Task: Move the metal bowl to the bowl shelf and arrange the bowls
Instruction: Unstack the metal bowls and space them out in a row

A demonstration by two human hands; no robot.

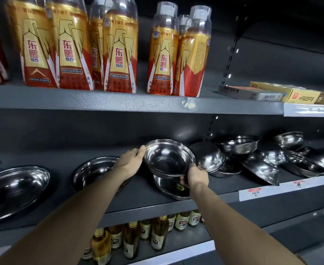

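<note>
Bowl [169,159] tilted between gripping hands (left [130,161] at far rim, right [195,176] at near rim).

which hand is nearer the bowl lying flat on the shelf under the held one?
Right. The right hand grips the held bowl's lower rim just above the flat bowl; the left hand is up-left.

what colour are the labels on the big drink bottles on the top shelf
Gold and red with white wing outlines, on the drink bottles, clearest in the head view.
</note>
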